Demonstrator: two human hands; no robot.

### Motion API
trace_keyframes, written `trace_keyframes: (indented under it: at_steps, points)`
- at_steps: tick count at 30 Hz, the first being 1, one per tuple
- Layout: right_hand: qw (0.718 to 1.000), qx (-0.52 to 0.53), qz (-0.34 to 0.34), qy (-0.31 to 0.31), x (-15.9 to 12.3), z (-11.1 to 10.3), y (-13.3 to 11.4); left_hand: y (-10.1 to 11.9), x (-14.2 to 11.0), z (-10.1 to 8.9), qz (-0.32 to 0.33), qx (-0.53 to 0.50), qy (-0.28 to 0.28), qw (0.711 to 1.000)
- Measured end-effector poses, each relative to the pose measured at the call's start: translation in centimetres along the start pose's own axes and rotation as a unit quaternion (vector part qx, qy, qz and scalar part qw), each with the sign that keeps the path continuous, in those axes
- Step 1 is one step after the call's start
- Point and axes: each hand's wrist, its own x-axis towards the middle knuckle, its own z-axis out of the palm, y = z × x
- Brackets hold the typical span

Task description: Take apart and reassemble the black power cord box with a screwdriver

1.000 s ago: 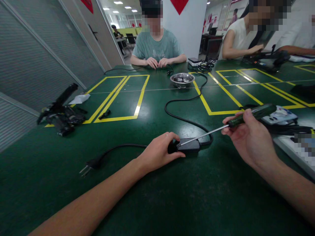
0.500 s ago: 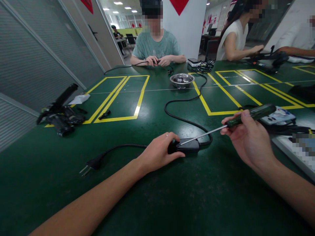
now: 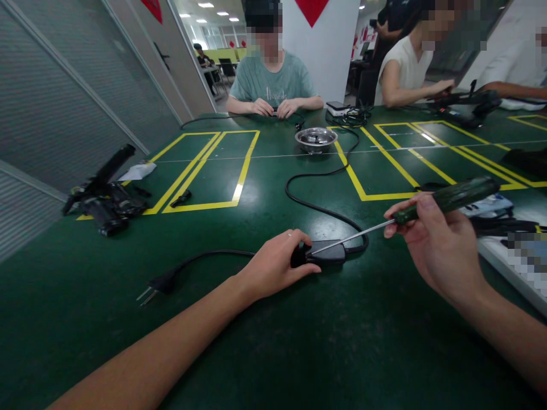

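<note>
My left hand (image 3: 277, 262) is closed around the left end of a black inline box (image 3: 330, 253) on a power cord, pressing it to the green table. Part of the box is hidden under the fingers. My right hand (image 3: 440, 245) grips a screwdriver (image 3: 448, 200) by its dark green handle. Its long metal shaft slants down to the left, and the tip rests at the box close to my left fingers. From the box one cord (image 3: 294, 196) curves away to the far side. The other end runs left to a two-pin plug (image 3: 162, 283) lying on the table.
A metal bowl (image 3: 316, 140) with small parts stands mid-table. Black gear (image 3: 106, 208) lies at left, near a small black piece (image 3: 182, 199) inside yellow tape. At right are a phone-like device (image 3: 491, 206) and a white-edged tablet (image 3: 513, 273). A person (image 3: 273, 85) sits opposite, handling a cord.
My right hand and the screwdriver handle have shifted slightly to the right; the tip stays at the box. My left hand has not moved. Opposite, the person's hands have shifted on their cord.
</note>
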Motion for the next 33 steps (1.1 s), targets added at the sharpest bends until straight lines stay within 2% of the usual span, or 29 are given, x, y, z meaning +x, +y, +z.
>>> trace_keyframes:
  at_steps: [3,6,12,18,22,27,33]
  points:
    - [1.000,-0.010,-0.023,-0.011,-0.4,0.2,-0.1,0.0,0.0,0.0,0.001,0.002,0.001,1.000]
    - [1.000,-0.007,-0.029,0.006,-0.4,0.4,-0.5,0.0,0.0,0.0,0.002,0.001,0.001,1.000]
    - [0.997,0.040,0.023,0.066,0.7,-0.2,-1.1,0.0,0.0,0.0,-0.004,0.004,0.000,1.000]
    - [1.000,0.019,0.002,0.020,-0.2,0.5,-0.7,0.0,0.0,0.1,0.006,-0.001,0.007,1.000]
    - [1.000,0.015,-0.012,0.017,-0.8,1.0,-0.9,0.0,0.0,0.0,0.003,0.000,0.008,1.000]
    - [0.999,0.003,-0.035,0.022,-0.6,0.8,-0.9,0.0,0.0,0.0,0.002,0.002,0.007,1.000]
    - [0.997,-0.049,-0.051,-0.025,-1.3,0.5,-0.2,0.0,0.0,0.0,0.005,-0.001,0.008,1.000]
